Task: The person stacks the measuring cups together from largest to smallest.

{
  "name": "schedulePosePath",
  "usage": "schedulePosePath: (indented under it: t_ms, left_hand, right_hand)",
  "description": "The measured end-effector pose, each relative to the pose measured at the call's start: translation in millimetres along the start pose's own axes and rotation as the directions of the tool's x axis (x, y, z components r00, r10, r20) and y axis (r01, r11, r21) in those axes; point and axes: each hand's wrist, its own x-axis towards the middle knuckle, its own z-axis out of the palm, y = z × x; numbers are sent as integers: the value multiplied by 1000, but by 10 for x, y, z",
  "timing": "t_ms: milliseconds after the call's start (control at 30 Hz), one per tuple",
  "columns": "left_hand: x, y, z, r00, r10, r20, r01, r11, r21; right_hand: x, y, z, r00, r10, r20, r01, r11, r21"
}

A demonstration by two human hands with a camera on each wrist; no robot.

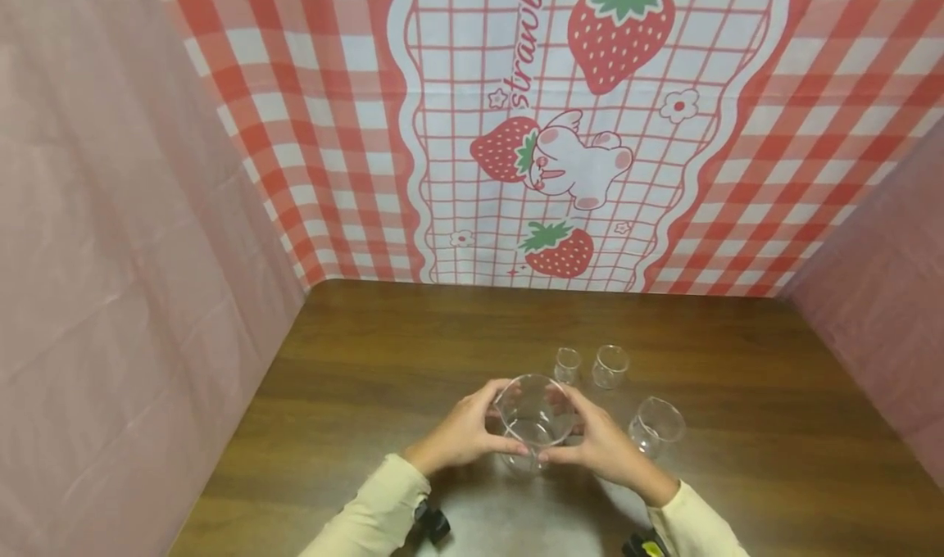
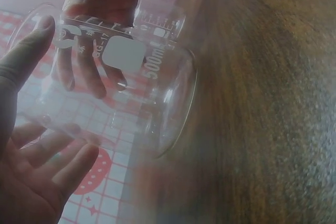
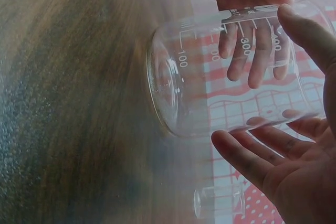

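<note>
- A patterned cloth (image 1: 553, 151) hangs upright along the far side, red-and-white checked at left and right, with strawberries, flowers, a white animal figure and red lettering in the middle.
- Plain pink cloth hangs at the left (image 1: 140, 262) and at the right (image 1: 878, 287).
- The brown wood-grain worktop (image 1: 354, 336) spreads between the cloths, its far edge by the patterned cloth.
- Pale yellow sleeves (image 1: 376, 508) cover both forearms, which reach in from the near side.
- The left hand (image 1: 468, 427) is partly open, curved round the left side of the large beaker (image 1: 537, 418), thumb on the near side and fingers toward the far side.
- The right hand (image 1: 601, 442) mirrors it on the right side, likewise partly open and curved round the glass.
- The large beaker, clear, with white markings including "500ml", is upright between the hands, near the middle of the worktop; whether its base touches the wood I cannot tell.
- The medium beaker (image 1: 659, 423) stands just right of the right wrist.
- The small beaker (image 1: 610, 369) stands farther back, beyond the right hand.
- The smallest beaker (image 1: 567, 365) stands just left of that one, beyond the large beaker.
</note>
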Motion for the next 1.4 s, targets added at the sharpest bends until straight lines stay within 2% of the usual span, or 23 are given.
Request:
schedulePosePath:
  t_ms: [200, 633, 900, 1233, 1400]
  left_hand:
    - [19, 6, -25, 1000, 15, 14, -15, 1000, 14]
    - [6, 34, -50, 999, -8, 43, 6, 998, 62]
    - [17, 18, -54, 999, 0, 44, -3, 999, 55]
    - [23, 16, -11, 999, 9, 37, -11, 999, 47]
    - [20, 4, -17, 999, 18, 28, -19, 998, 55]
  right_hand:
    - [8, -5, -14, 1000, -25, 10, 25, 1000, 13]
    - [6, 23, 2, 999, -37, 19, 36, 999, 25]
    - [5, 21, 0, 1000, -28, 13, 29, 999, -20]
    - [-45, 12, -137, 999, -52, 15, 52, 998, -22]
    - [-33, -14, -217, 995, -100, -15, 99, 993, -62]
